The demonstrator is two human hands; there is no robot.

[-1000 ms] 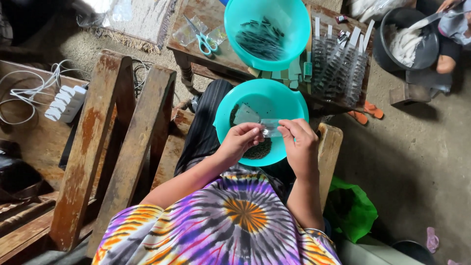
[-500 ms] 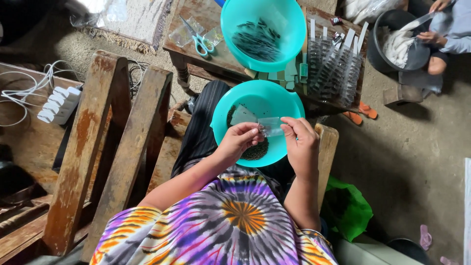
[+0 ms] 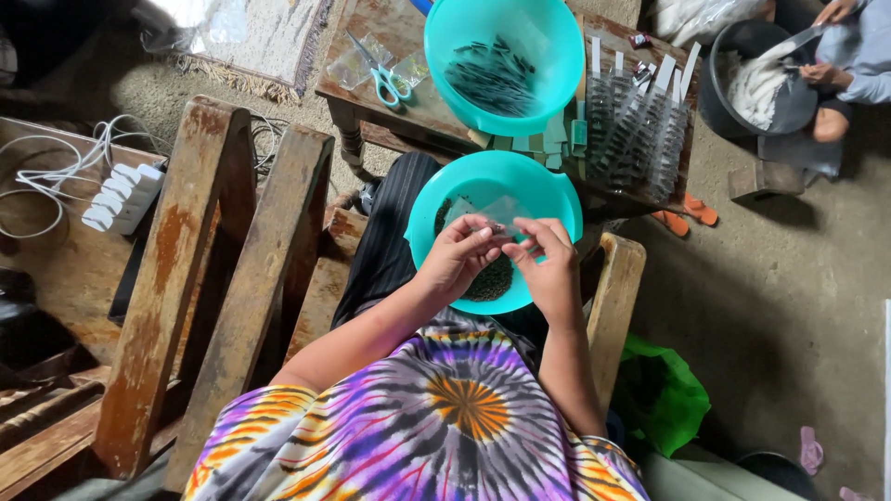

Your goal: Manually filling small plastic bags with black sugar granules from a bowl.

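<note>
Over the lap, left hand [image 3: 457, 255] and right hand [image 3: 548, 264] meet, fingertips pinched on a small clear plastic packet [image 3: 497, 215] above a teal bowl [image 3: 548, 199] of dark bits. Beyond, on the wooden surface [image 3: 436, 116]: second teal bowl [image 3: 548, 37], scissors [image 3: 382, 79], upright clear packets [image 3: 636, 130].

Both hands [image 3: 506, 255] pinch a clear packet [image 3: 492, 213] over teal bowl [image 3: 557, 199].
</note>
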